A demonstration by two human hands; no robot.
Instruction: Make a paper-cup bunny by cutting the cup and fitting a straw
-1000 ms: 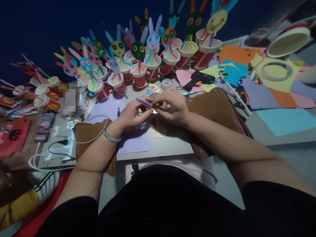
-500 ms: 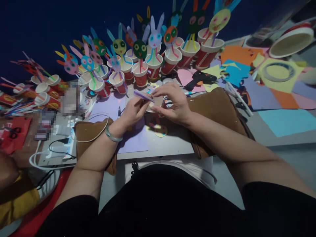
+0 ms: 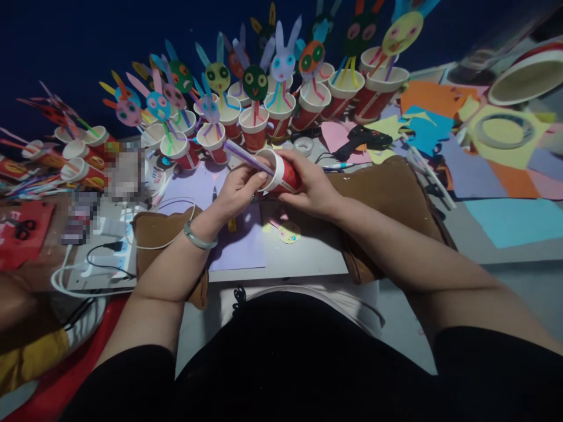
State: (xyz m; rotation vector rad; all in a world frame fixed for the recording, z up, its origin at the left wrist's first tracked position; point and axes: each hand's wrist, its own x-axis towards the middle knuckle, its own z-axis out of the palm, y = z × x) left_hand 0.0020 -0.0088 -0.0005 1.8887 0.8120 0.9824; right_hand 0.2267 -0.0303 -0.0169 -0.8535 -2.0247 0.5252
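My right hand point(image 3: 308, 179) is wrapped round a red paper cup point(image 3: 288, 176), which is tilted with its white-rimmed mouth towards the left. A purple straw point(image 3: 244, 155) is pinched between the thumb and fingers of my left hand point(image 3: 240, 190). It slants up to the left, its lower end at the cup's mouth. Whether the straw is one piece or several is unclear. Below the hands, a small yellow paper face point(image 3: 289, 232) with pink pieces lies on the table. A purple paper sheet point(image 3: 240, 246) lies under my left wrist.
Several red cups point(image 3: 255, 132) with paper rabbit heads on straws stand along the back. A black glue gun point(image 3: 363, 140) and a tape roll point(image 3: 303, 145) lie behind my right hand. Brown cushions point(image 3: 387, 217) flank the work spot. A power strip point(image 3: 125, 240) with cables is on the left.
My right hand has closed round the red cup and raised it, its mouth turned left. My left hand has kept the purple straw, now more steeply tilted and brought to the cup's mouth.
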